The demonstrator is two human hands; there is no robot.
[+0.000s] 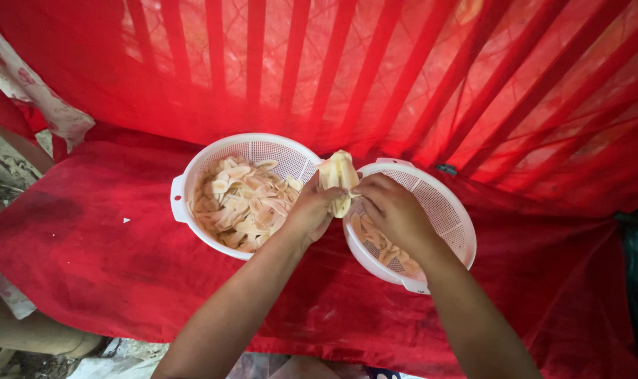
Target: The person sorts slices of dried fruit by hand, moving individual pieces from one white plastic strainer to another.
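Gripping a stack of pale, flat slices (338, 181), both hands meet between two white perforated baskets that stand on a red cloth (87, 260). The left hand (310, 210) is curled around the lower part of the stack, its fingers closed against the slices from the left. The right hand (391, 208) comes in from the right, its fingertips (359, 193) pinched onto the edge of the same stack; how far its hidden fingers are bent cannot be told. The stack stands roughly upright, held above the gap where the two basket rims nearly touch. The left basket (182, 189), near the middle of the cloth, is heaped with similar pale slices. The right basket (453, 217), tilted toward the cloth's back edge, holds only a few slices at its bottom.
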